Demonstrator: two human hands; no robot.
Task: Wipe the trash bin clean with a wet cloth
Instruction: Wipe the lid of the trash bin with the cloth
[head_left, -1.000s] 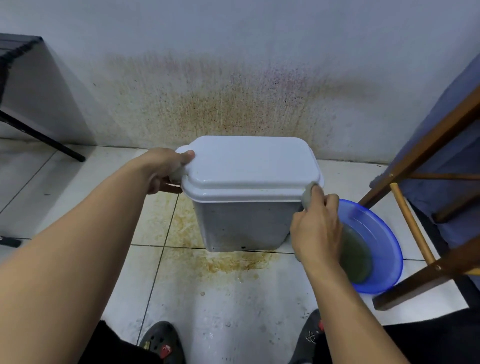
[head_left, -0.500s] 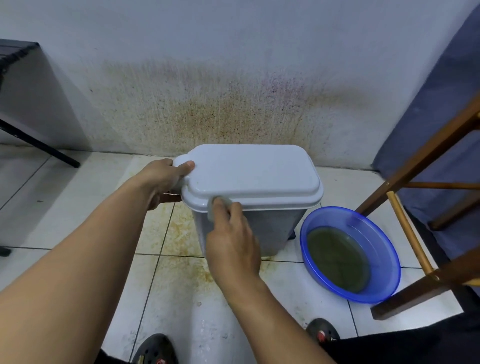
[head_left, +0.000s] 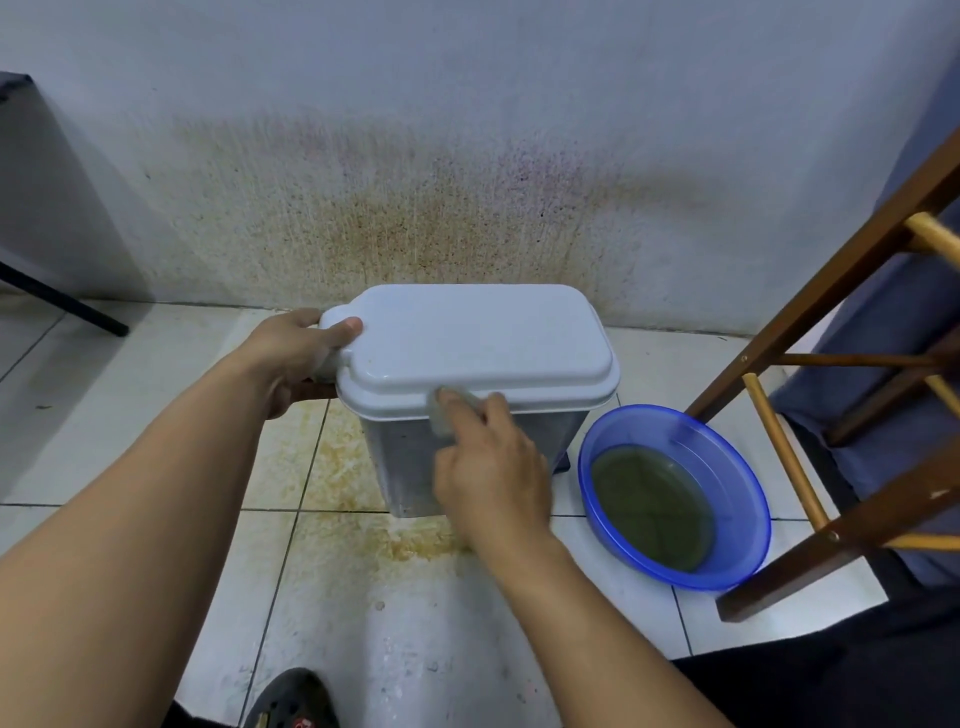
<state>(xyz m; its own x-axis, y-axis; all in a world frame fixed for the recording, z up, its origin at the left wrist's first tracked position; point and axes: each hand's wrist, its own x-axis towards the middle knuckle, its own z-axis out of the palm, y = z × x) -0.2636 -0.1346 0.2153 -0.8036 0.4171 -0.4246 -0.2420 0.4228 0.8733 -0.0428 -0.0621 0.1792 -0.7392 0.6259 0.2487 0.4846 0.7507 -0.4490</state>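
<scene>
A pale grey lidded trash bin (head_left: 483, 343) stands on the tiled floor against a stained wall. My left hand (head_left: 293, 358) grips the lid's left end, thumb on top. My right hand (head_left: 488, 467) presses a small grey wet cloth (head_left: 441, 418) against the front rim of the lid and the upper front wall of the bin. Most of the cloth is hidden under my fingers.
A blue plastic basin (head_left: 727, 566) with murky greenish water sits on the floor right of the bin. A wooden chair frame (head_left: 831, 291) with blue fabric stands at the right. A dark table leg (head_left: 62, 301) is at the left. Brown stains mark the floor tiles (head_left: 332, 467). A dark sandal (head_left: 291, 699) shows at the bottom.
My right hand with the cloth swept from the bin's right front corner to the left along the lid rim, then back a little toward the middle. My left hand kept its hold.
</scene>
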